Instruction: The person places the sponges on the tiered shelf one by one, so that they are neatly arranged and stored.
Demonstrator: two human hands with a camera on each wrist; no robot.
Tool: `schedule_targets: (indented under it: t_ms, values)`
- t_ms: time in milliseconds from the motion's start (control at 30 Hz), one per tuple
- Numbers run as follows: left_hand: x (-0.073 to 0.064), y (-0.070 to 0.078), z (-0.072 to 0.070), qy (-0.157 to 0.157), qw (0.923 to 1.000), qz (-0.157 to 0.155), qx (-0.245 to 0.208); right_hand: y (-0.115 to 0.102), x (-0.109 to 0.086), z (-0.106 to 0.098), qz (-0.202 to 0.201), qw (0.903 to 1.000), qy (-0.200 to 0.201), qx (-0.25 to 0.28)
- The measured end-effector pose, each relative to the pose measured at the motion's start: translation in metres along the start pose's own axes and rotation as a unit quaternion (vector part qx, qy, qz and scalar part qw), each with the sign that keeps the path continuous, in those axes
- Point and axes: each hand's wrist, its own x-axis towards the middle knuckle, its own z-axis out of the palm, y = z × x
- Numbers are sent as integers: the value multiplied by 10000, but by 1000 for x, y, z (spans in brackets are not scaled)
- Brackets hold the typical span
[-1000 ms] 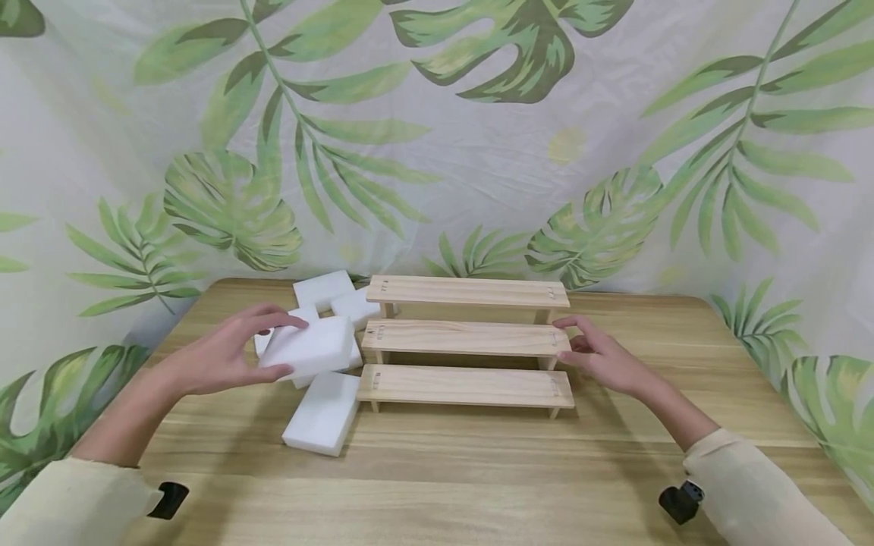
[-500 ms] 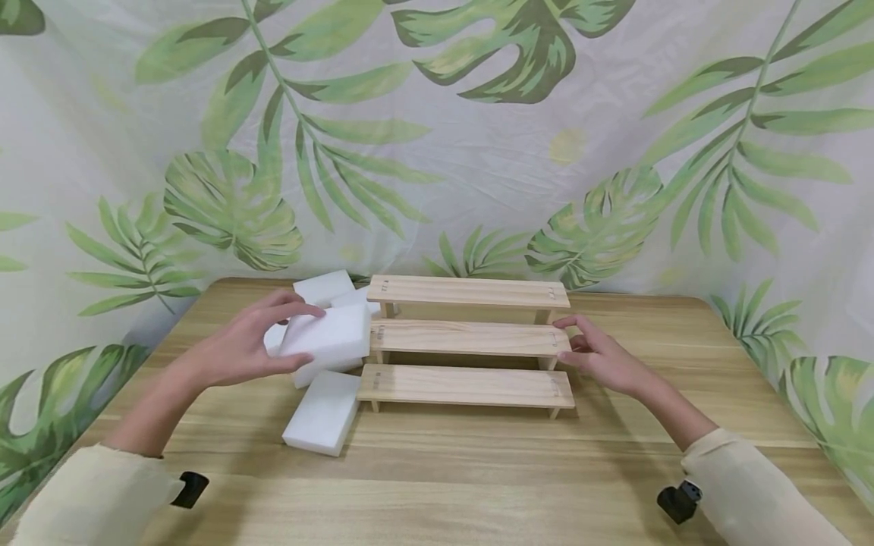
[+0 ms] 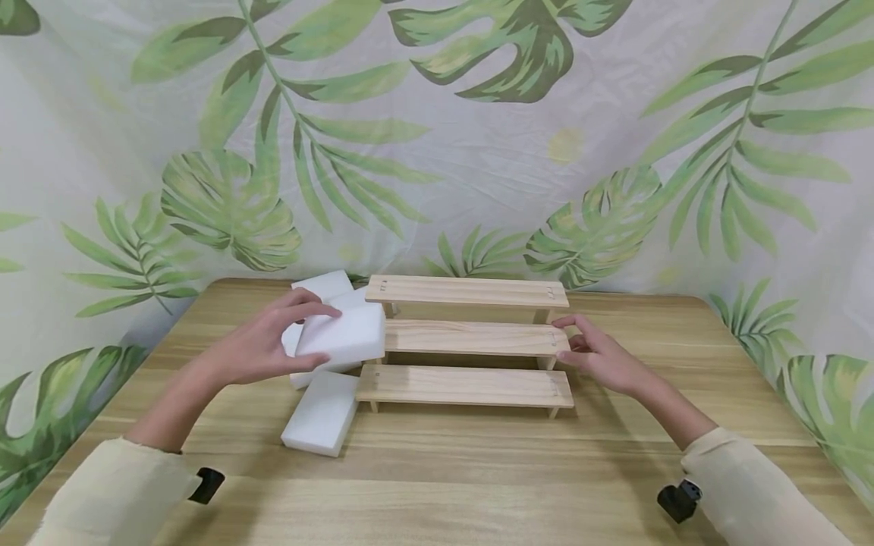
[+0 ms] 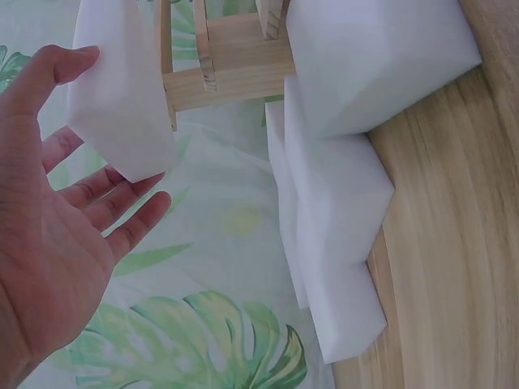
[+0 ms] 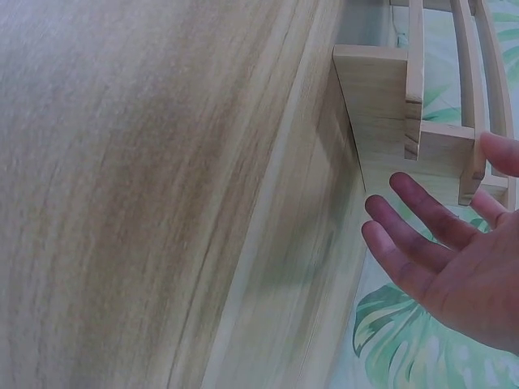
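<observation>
My left hand (image 3: 253, 345) pinches a white foam block (image 3: 344, 334) between thumb and fingers. In the head view the block overlaps the left end of the middle tier of a three-tier wooden step stand (image 3: 471, 384). From the left wrist view, the block (image 4: 122, 97) is held off the table, beside the stand's end. On the other side, my right hand (image 3: 604, 360) holds the right end of the middle tier (image 3: 471, 336), thumb at the front corner and index finger at the back. The remaining right fingers (image 5: 409, 239) stay spread below the tier.
Several more white foam blocks lie in a loose pile left of the stand; the nearest one (image 3: 321, 413) rests against its lowest tier. All stand on a wood-grain table (image 3: 478, 478). A leaf-print cloth (image 3: 478, 152) hangs behind the table's back edge.
My left hand has carried the foam block to the right, from over the pile to the left end of the middle tier. The right hand and the stand look unmoved.
</observation>
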Motion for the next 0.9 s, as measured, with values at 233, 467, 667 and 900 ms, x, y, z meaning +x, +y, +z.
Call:
schedule_targets:
  t_ms: [233,467,667,900]
  values:
    - [9,3,4,-25,9999,128,16,-1,-1,0,-8,10000,2,44]
    - [14,4,7,-107,9999,69,58,0,0,2,-2,10000,27,23]
    - [18,7,9,-110,9999,8,7,0,0,2,16,10000,65,-33]
    - [23,10,10,-104,9997,-43,-226,-1,-1,1,11,10000,64,-51]
